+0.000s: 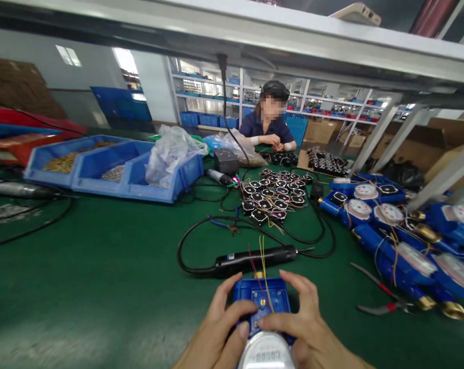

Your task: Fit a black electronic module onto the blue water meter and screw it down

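Right at the near edge of the green worktop sits a blue water meter, held between both hands. Its square blue housing faces up, with a brass fitting in the middle, and thin red and yellow wires rise loosely from it; the glass-fronted dial end points toward the person. The left hand is curled around the left side with the thumb laid across the top face; the right hand cups the right side, fingers bent over the upper edge and thumb pressing near the centre. Both hands are closed on the meter, neither flat nor wide open.

Judging by the brass and the thick body, the meter is likely heavy and rigid, best gripped by its blue sides as now; the wires look delicate and the dial window may scratch or crack, so neither suits as a handle.

Just beyond the meter lies a black electric screwdriver with its looping cable. To the right, well apart, are red-handled pliers and a heap of other blue meters. Farther back sit a cluster of small black modules, blue bins, and a co-worker across the worktop.
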A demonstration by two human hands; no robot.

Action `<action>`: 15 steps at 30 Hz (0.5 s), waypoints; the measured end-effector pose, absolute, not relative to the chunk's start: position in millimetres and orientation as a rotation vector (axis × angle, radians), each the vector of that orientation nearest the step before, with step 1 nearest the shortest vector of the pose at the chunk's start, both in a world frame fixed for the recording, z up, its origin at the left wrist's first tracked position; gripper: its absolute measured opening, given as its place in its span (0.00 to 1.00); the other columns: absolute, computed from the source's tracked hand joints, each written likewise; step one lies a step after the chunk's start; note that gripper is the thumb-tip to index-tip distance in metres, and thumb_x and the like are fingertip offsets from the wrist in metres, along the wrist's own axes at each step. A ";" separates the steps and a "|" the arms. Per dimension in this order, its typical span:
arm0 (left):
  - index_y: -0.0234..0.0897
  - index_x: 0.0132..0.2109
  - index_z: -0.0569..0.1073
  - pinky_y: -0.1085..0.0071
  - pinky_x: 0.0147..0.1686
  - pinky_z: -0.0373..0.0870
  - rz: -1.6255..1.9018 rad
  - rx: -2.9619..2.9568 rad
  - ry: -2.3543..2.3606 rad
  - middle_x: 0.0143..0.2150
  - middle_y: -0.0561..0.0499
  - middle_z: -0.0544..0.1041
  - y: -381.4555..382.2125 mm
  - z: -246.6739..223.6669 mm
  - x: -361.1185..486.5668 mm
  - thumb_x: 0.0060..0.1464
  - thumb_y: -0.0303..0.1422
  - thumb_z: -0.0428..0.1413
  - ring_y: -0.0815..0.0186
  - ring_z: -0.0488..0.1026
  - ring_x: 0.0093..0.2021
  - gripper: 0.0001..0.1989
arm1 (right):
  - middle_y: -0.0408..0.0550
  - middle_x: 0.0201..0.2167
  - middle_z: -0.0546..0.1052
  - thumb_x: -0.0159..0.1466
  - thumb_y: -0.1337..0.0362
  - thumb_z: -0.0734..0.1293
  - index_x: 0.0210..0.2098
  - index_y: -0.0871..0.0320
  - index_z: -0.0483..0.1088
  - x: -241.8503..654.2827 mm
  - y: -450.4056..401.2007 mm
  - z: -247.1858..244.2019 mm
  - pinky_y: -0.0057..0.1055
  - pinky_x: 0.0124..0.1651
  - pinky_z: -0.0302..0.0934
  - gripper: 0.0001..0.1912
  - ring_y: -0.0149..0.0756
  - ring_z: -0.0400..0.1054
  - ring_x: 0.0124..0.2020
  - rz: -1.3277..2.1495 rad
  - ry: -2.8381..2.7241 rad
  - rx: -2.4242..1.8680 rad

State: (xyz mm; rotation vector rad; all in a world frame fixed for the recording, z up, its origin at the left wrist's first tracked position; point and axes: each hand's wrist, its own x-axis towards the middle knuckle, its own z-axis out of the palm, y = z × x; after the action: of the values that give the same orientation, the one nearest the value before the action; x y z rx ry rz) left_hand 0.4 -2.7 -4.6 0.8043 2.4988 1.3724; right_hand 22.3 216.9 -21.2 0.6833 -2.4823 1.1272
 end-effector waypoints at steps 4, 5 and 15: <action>0.50 0.53 0.62 0.62 0.60 0.54 1.340 0.834 2.506 0.63 0.56 0.39 -3.7 -3.5 -1.2 0.64 0.43 0.38 0.60 0.49 0.61 0.15 | 0.48 0.59 0.49 0.59 0.36 0.37 0.45 0.40 0.70 7.5 227.4 -13.4 0.62 0.49 0.51 0.37 0.57 0.45 0.56 0.803 -2.541 0.838; 0.50 0.53 0.62 0.61 0.60 0.54 1.330 0.834 2.507 0.63 0.56 0.39 -3.3 -2.7 -1.6 0.64 0.43 0.38 0.59 0.48 0.62 0.15 | 0.49 0.58 0.50 0.59 0.36 0.37 0.43 0.44 0.70 6.0 230.0 -10.7 0.61 0.51 0.49 0.39 0.56 0.45 0.56 0.733 -2.528 0.855; 0.49 0.53 0.62 0.59 0.60 0.52 1.284 0.802 2.497 0.63 0.55 0.39 -3.9 -0.7 -0.8 0.64 0.43 0.37 0.58 0.45 0.62 0.16 | 0.55 0.44 0.67 0.70 0.56 0.51 0.42 0.64 0.65 16.2 239.6 4.2 0.45 0.56 0.42 0.19 0.46 0.56 0.53 0.381 -2.304 0.992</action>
State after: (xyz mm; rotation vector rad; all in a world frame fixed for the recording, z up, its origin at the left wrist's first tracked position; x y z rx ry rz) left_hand -0.8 -3.9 -0.7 0.8023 2.4967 1.2844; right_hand 16.2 239.6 4.2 0.9922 -2.3044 0.3805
